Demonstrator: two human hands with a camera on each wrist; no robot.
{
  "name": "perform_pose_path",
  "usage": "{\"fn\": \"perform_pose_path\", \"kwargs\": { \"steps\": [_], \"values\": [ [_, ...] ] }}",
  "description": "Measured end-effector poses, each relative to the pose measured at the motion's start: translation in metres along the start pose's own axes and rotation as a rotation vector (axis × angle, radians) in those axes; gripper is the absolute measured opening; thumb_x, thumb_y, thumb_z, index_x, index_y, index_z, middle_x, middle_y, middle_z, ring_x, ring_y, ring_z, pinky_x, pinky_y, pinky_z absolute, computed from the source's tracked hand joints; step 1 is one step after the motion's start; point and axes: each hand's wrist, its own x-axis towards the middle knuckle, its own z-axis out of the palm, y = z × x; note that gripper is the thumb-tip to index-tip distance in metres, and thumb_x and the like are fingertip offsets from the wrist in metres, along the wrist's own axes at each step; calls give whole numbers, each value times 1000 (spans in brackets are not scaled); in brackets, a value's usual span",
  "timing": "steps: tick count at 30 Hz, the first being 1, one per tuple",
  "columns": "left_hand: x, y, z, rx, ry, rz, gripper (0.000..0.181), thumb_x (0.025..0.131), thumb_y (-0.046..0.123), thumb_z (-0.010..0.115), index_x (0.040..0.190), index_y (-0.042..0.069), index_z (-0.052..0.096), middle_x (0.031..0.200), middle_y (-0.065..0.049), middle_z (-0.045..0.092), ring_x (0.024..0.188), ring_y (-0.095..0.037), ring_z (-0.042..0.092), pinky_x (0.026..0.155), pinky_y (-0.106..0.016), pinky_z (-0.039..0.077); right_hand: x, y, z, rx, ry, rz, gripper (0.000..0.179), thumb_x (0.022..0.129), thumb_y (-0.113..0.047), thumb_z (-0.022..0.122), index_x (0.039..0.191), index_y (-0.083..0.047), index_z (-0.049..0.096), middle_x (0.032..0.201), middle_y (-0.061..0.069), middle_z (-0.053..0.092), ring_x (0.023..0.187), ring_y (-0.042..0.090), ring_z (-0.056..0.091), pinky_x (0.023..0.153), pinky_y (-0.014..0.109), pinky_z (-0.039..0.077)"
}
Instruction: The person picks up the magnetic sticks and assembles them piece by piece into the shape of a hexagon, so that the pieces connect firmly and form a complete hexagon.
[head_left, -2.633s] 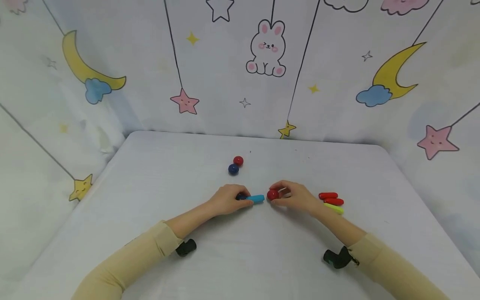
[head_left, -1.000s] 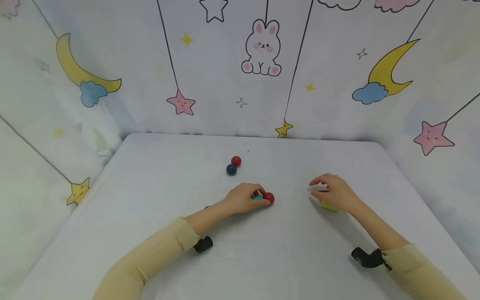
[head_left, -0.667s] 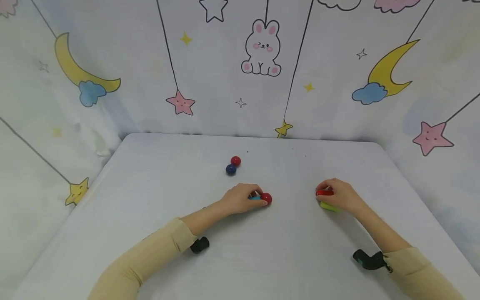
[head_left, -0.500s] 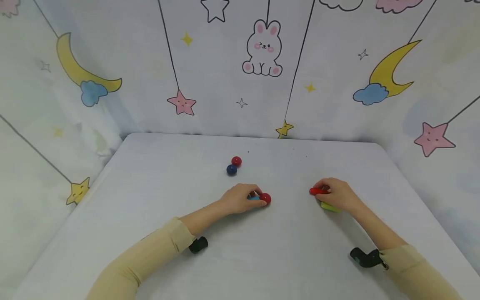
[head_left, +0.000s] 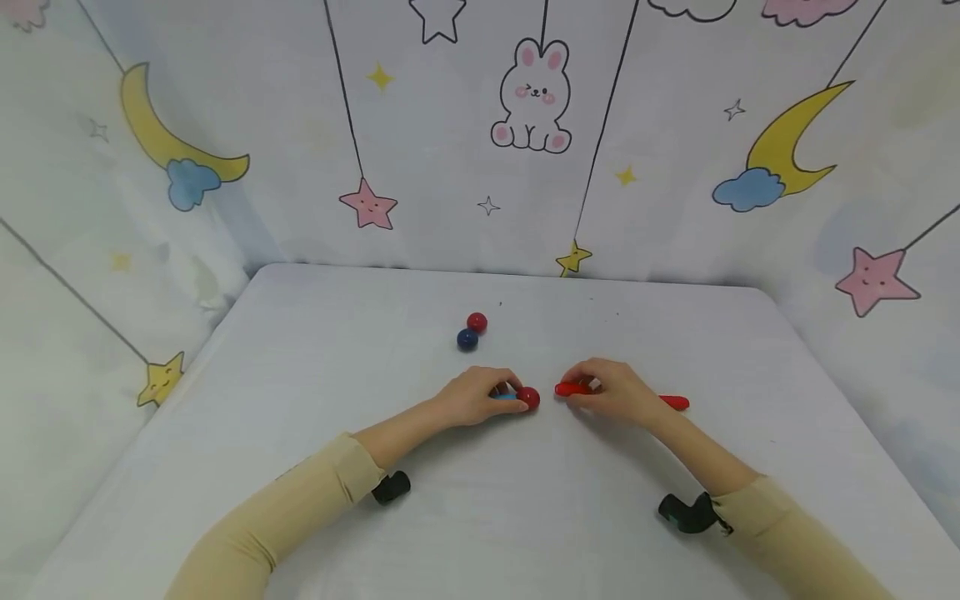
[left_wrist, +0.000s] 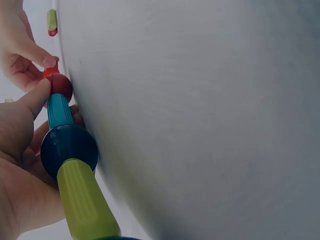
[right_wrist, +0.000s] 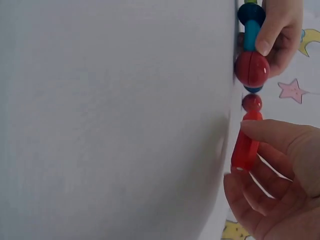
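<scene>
In the head view my left hand (head_left: 472,397) grips a row of toy rods and balls, with the thumb on a red ball (head_left: 529,398) at its right end. The left wrist view shows the row: red ball, light blue rod (left_wrist: 60,111), dark blue ball (left_wrist: 69,150), yellow-green rod (left_wrist: 86,200), and the edge of another dark ball below. My right hand (head_left: 611,392) pinches a red rod (right_wrist: 246,145) between thumb and fingers. In the head view the rod's tip points at the red ball, a small gap between them.
Farther back on the white table (head_left: 337,317) lie a loose red ball (head_left: 477,322) and a dark blue ball (head_left: 467,339), close together. Another red rod (head_left: 675,402) lies right of my right hand, partly hidden by the forearm. A yellow-green rod (left_wrist: 52,19) shows in the left wrist view.
My right hand has let go of the red ball, moved right, picked up a red rod and carried it left. The left hand has slid along the row to the red ball.
</scene>
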Motion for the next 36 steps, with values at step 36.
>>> {"fn": "perform_pose_path", "kwargs": {
  "steps": [36],
  "values": [
    [-1, 10, 1, 92, 87, -43, 20, 89, 31, 72, 99, 14, 71, 80, 7, 59, 76, -11, 52, 61, -24, 43, 31, -25, 24, 153, -53, -55, 23, 89, -16, 72, 110, -9, 67, 102, -1, 66, 96, 18, 62, 85, 34, 53]
  ]
}}
